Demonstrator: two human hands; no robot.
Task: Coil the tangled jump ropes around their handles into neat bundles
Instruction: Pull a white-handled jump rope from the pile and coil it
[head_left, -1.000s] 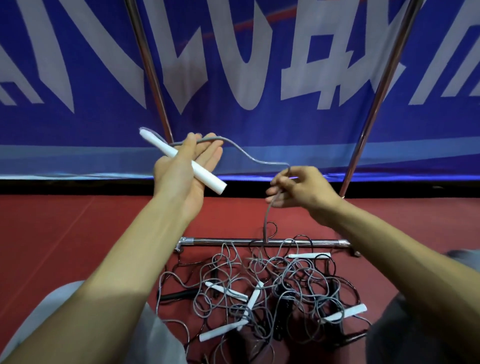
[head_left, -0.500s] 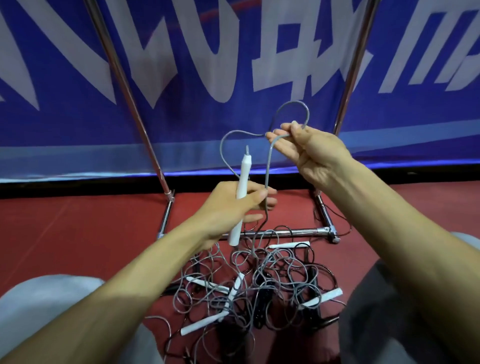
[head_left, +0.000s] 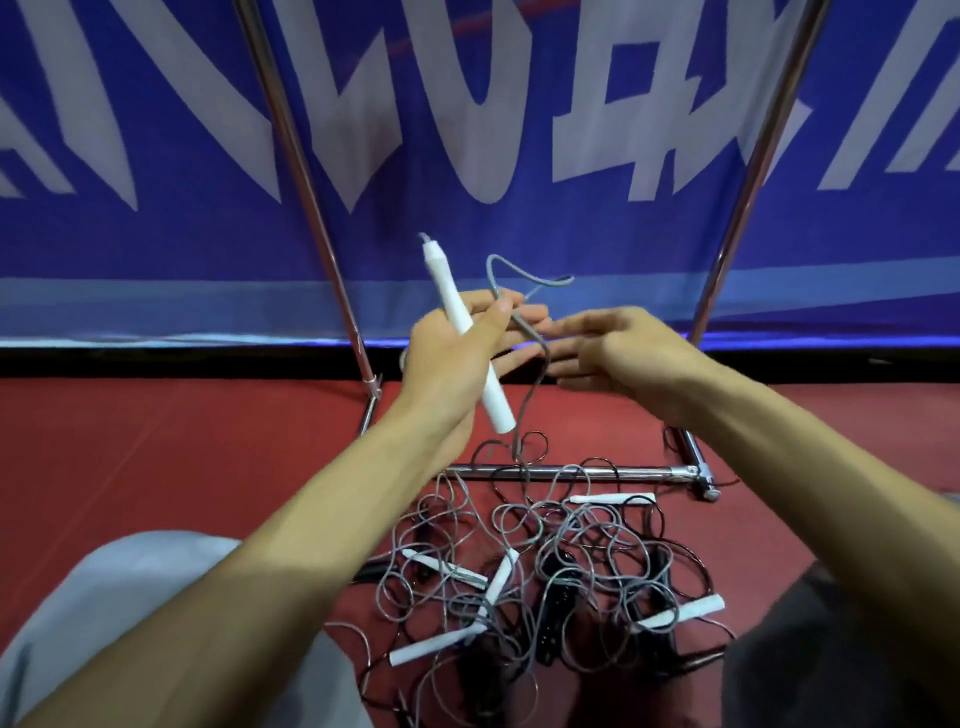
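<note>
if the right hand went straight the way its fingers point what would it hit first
Probably the grey rope hanging from the left hand, just past the right hand's fingertips; depth is unclear.

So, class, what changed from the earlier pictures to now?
The right hand came down and let go of the grey rope. The left hand tilted the white handle leftward, still gripping it. The tangled pile stayed put.

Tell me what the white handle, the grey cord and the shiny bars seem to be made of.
White handle: probably matte plastic, smooth and evenly coloured, no glare. Grey cord: likely plastic-coated or rubbery, since it bends in springy loops. Bars: polished metal, perhaps chromed steel, showing bright mirror-like streaks.
</note>
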